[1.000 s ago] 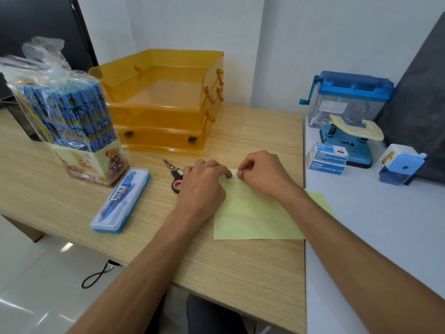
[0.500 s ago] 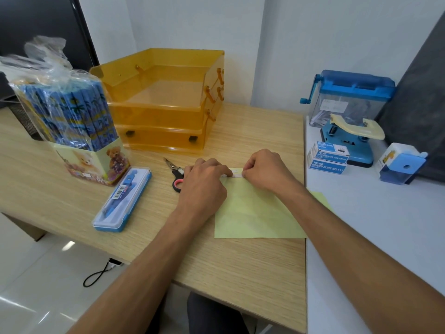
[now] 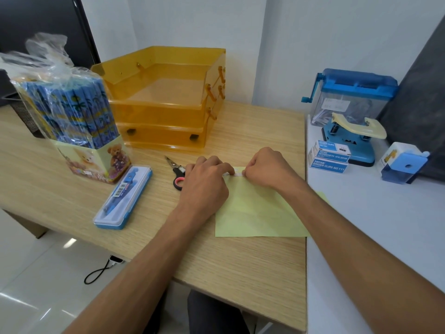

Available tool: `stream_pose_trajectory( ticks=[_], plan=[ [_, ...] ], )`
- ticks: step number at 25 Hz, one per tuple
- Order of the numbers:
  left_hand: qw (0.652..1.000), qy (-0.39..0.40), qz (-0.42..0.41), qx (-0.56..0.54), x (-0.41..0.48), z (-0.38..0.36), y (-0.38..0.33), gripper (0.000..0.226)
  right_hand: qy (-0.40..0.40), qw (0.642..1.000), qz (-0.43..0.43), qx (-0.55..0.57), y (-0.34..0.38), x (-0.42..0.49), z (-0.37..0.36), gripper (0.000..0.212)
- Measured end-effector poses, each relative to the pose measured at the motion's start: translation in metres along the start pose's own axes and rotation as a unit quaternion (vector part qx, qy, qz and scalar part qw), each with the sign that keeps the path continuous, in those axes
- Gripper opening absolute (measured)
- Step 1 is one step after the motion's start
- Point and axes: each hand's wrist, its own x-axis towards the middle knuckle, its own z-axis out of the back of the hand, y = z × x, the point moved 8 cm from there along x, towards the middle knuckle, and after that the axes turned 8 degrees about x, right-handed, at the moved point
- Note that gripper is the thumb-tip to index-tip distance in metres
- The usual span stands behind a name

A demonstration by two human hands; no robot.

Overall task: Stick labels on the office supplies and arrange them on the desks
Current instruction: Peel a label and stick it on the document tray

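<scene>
While both hands are working at the far edge of the pale yellow-green paper sheet [image 3: 255,213], we are pinching a small white label strip [image 3: 237,171] between them. Our left hand [image 3: 204,186] is curling its fingers onto the strip's left end, and our right hand [image 3: 267,169] is curling onto its right end. The strip is lying along the sheet's top edge, directly between the two sets of knuckles.

We are judging this to be the label-preparation step, because the strip is not yet sitting on any supply.

Items awaiting labels, as far as we are seeing:
- Just left of the left hand, black-handled scissors with a pink-lined loop [image 3: 177,173] are lying.
- Further left, a blue-and-clear plastic compass case [image 3: 124,198] is lying, carrying only a barcode sticker.
- Beyond the left hand, a stacked amber plastic tray [image 3: 163,104] is standing.
- Right of the right hand, two blue-and-white binder clip boxes [image 3: 330,156] are sitting stacked.

We are therefore rating the task as early, with labelling and arranging both remaining.
</scene>
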Motion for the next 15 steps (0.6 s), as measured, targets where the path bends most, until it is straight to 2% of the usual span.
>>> stream_pose_trajectory(
  ticks=[5,12,15],
  plan=[
    [1.000,0.000,-0.001,0.012,0.001,-0.001,0.000,0.047,-0.015,0.996,0.007,-0.088,0.008,-0.008,0.002,0.025],
    [1.000,-0.002,-0.001,0.019,0.000,-0.001,0.000,0.046,0.022,0.999,0.009,-0.024,0.005,-0.003,0.000,0.012],
    [1.000,-0.003,-0.017,0.017,0.000,0.000,-0.002,0.050,0.044,0.999,0.008,-0.002,0.000,-0.001,0.016,0.016]
  ],
)
